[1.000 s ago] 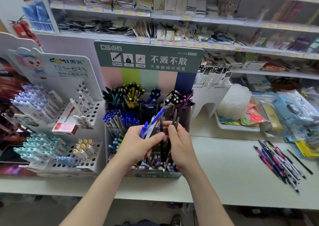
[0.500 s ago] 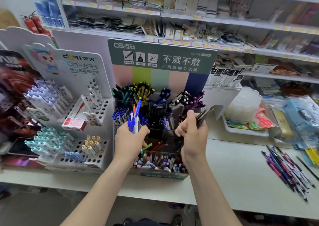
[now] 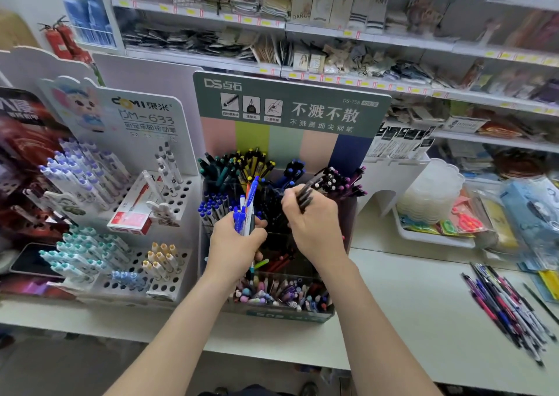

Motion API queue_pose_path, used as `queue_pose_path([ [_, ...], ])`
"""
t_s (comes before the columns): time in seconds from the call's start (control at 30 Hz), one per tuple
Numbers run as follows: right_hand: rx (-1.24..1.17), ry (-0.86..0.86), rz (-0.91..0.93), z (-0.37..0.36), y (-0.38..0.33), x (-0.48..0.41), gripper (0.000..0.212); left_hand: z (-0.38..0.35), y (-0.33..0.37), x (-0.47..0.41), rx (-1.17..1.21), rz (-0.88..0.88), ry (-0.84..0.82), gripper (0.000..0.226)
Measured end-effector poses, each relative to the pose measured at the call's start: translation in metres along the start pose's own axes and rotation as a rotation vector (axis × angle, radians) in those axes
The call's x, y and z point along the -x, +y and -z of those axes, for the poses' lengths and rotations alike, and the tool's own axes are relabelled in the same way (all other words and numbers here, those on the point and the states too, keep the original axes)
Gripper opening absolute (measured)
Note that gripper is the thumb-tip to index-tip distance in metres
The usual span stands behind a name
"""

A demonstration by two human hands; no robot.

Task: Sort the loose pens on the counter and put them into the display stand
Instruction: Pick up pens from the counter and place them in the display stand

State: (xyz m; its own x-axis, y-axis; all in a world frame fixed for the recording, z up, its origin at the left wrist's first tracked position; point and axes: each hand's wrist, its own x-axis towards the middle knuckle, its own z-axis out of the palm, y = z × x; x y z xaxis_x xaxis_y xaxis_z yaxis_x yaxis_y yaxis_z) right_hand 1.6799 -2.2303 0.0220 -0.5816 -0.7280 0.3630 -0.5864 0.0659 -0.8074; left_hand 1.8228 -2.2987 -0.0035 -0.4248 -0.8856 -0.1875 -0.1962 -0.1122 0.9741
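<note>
At the middle of a white shop counter (image 3: 408, 320) stands the display stand (image 3: 290, 114), a tiered clear-plastic rack under a green header and a pastel-striped backboard. Its compartments are packed with upright pens grouped by colour: green, yellow, blue, black and pink-tipped. Over the rack, the left hand (image 3: 234, 244) is curled round a small bunch of blue pens (image 3: 246, 211), held upright. The right hand (image 3: 314, 223), knuckles up, grips a few black pens (image 3: 305, 195) that slant up and to the right, toward the stand's rear right compartment. Well apart, at the counter's far right, loose pens (image 3: 508, 308) lie in a heap.
</note>
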Motion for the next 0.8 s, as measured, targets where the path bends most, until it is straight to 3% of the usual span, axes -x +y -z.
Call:
queue_pose_path([
  [0.17,0.299,-0.224,0.109,-0.012,0.022,-0.016,0.022,0.006,-0.002,-0.004,-0.013,0.015,0.032,0.013],
  [0.23,0.408,-0.209,0.101,-0.011,0.022,-0.02,0.023,0.007,-0.003,-0.004,-0.012,0.023,0.027,0.012],
  [0.33,0.313,-0.083,0.129,-0.007,0.019,-0.02,0.021,0.008,-0.003,-0.006,-0.001,0.033,0.029,0.01],
  [0.43,0.334,-0.206,0.214,-0.014,0.016,-0.011,0.012,0.008,-0.001,-0.007,0.018,0.028,0.043,0.011],
  [0.53,0.436,-0.238,0.167,-0.019,0.018,-0.01,0.01,0.008,0.004,-0.005,0.053,0.02,0.051,0.017],
  [0.63,0.488,-0.291,0.184,-0.018,0.015,-0.011,0.01,0.013,0.009,-0.007,0.12,0.057,0.019,0.028],
  [0.73,0.577,-0.418,0.247,-0.018,0.011,-0.003,0.032,0.015,0.013,-0.006,0.292,0.116,-0.066,0.036],
  [0.8,0.637,-0.308,0.228,-0.019,0.015,-0.001,0.038,0.015,0.017,-0.002,0.386,0.144,-0.124,0.04],
])
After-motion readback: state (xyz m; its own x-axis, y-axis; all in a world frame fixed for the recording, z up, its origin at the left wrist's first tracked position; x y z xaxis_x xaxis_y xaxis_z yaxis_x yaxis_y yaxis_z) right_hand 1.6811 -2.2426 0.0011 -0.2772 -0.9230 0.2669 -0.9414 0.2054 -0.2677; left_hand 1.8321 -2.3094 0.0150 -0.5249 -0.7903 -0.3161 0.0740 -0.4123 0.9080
